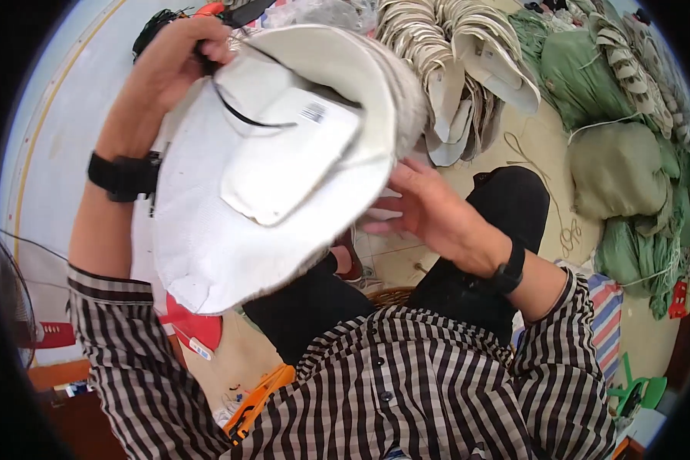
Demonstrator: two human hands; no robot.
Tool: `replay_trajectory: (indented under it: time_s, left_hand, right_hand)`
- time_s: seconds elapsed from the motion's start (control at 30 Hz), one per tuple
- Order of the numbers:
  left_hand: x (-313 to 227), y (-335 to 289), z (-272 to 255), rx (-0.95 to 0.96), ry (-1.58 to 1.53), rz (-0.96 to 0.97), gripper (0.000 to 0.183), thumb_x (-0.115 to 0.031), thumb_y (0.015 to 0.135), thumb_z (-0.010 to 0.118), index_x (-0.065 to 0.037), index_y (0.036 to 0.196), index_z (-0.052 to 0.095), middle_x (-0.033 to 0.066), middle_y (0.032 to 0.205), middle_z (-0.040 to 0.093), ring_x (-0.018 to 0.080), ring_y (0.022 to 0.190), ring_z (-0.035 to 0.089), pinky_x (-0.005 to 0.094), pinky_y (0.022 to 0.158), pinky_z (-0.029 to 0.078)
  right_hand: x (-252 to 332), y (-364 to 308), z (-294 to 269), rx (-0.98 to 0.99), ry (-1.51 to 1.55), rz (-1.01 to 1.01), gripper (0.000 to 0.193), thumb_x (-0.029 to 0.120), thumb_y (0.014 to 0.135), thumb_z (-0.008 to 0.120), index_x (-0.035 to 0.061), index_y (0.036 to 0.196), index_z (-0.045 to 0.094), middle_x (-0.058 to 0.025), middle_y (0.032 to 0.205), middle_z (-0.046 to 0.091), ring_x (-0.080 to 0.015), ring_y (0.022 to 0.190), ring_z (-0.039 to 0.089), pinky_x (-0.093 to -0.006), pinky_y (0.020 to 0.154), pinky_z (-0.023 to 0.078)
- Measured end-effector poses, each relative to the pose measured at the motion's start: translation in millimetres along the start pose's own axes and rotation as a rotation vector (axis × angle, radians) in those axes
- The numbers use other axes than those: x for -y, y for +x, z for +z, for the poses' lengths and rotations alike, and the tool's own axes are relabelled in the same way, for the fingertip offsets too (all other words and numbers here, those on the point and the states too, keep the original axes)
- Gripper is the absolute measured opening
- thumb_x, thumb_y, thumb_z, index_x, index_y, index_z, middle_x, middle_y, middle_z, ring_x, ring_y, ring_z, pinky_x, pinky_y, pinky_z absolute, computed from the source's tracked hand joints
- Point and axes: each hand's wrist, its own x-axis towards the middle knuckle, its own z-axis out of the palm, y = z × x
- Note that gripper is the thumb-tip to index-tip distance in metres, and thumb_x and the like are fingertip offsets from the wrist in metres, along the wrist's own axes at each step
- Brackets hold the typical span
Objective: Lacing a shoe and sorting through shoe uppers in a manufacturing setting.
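Note:
A white wide-brimmed hat (195, 207) is held up tilted in front of me, its inside facing me. Layered pale edges behind its right rim look like more hats nested with it. A white card-like piece with a barcode label (291, 157) lies across its opening. At the hat's upper left, my left hand (195, 50) has its fingers curled closed on a thin black cord (245, 117) that curves over the white surface. My right hand (429, 211) is by the lower right rim, fingers apart and slightly blurred, their tips partly behind the brim; firm contact cannot be made out.
Stacks of nested pale hats (429, 46) stand on the tiled floor ahead. Green stuffed sacks (617, 169) line the right side, near a loose string (533, 161). A red piece (195, 326) and an orange object (264, 395) lie low at left. A striped bag (606, 314) is at right.

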Motion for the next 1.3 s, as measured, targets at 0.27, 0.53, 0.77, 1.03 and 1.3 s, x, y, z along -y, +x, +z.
replay_trajectory:
  time_s: [0.27,0.53,0.77,1.03,1.3]
  left_hand:
    - [68,-41,87,0.27,0.318,0.003,0.014,-0.009,0.078,0.057,0.002,0.069,0.056,0.0041,0.064,0.054,0.0109,0.063,0.05,0.0268,0.058,0.04]
    - [122,-91,131,0.429,0.681,0.196,0.023,-0.015,0.08,0.062,0.005,0.071,0.056,0.0213,0.061,0.05,0.0311,0.055,0.047,0.0424,0.056,0.038]
    - [145,-79,109,0.537,0.444,-0.128,0.014,-0.007,0.084,0.063,0.003,0.093,0.067,0.0018,0.075,0.056,0.0089,0.073,0.047,0.0262,0.066,0.039]
    - [163,-90,110,0.463,0.328,0.069,0.015,-0.008,0.083,0.058,0.002,0.092,0.065,0.0118,0.077,0.055,0.0194,0.072,0.052,0.0314,0.066,0.042]
    - [124,-106,156,0.261,0.546,0.465,0.039,0.007,0.077,0.058,0.0,0.116,0.058,0.0162,0.116,0.06,0.0352,0.109,0.058,0.0368,0.092,0.046]
  right_hand:
    - [-9,-38,-67,-0.174,0.099,0.17,0.045,0.011,0.08,0.064,-0.0004,0.122,0.054,-0.0115,0.115,0.062,-0.0234,0.104,0.061,-0.0405,0.088,0.051]
    - [-55,-34,-118,-0.384,-0.021,0.258,0.046,-0.013,0.069,0.047,-0.0076,0.113,0.058,-0.0152,0.106,0.065,-0.0257,0.089,0.066,-0.0379,0.08,0.054]
    - [-52,-39,-104,-0.455,-0.107,0.242,0.046,-0.009,0.076,0.047,-0.0043,0.121,0.052,-0.0118,0.113,0.062,-0.0208,0.101,0.061,-0.0338,0.089,0.049]
    - [-46,-75,-71,-0.555,-0.537,-0.122,0.054,-0.006,0.081,0.05,-0.001,0.134,0.041,-0.0129,0.135,0.049,-0.0211,0.119,0.052,-0.0333,0.098,0.042]
    - [-46,-84,-35,-0.198,-1.197,-0.217,0.035,-0.003,0.083,0.056,-0.0001,0.118,0.052,-0.0202,0.116,0.058,-0.0344,0.078,0.064,-0.0381,0.066,0.052]
